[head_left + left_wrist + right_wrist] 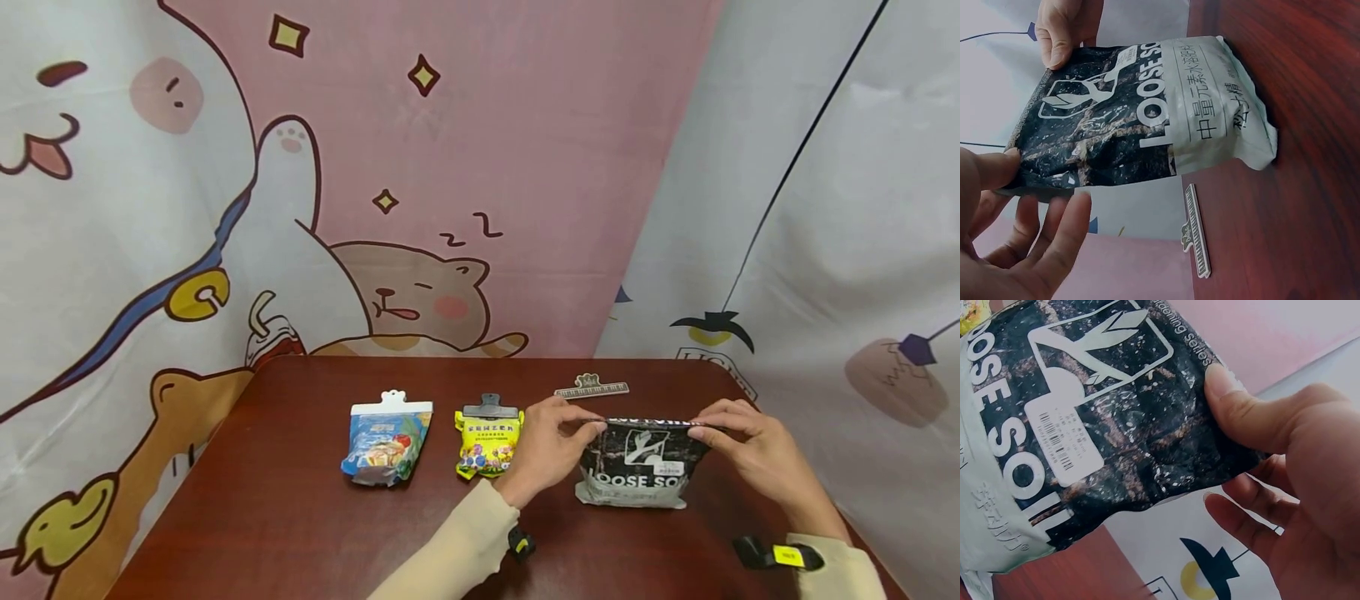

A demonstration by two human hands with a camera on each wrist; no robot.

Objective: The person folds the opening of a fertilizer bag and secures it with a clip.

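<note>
Both hands hold a black and white soil bag (637, 462) by its top edge, one at each corner. My left hand (551, 437) pinches the left corner between thumb and fingers; its other fingers spread loose in the left wrist view. At the opposite corner, my right hand (757, 450) grips with the thumb (1229, 400) on the front and fingers behind. The bag stands upright, its lower edge at the table. Behind it lies a loose clip (592, 387) with a piano-key pattern, also seen in the left wrist view.
To the left stands a yellow flowered bag (487, 442) with a dark grey clip (491, 407) on top. Farther left is a blue bag (384, 446) under a white clip (392, 404). All are on a reddish-brown table (300, 517), with a printed cloth (525, 208) behind.
</note>
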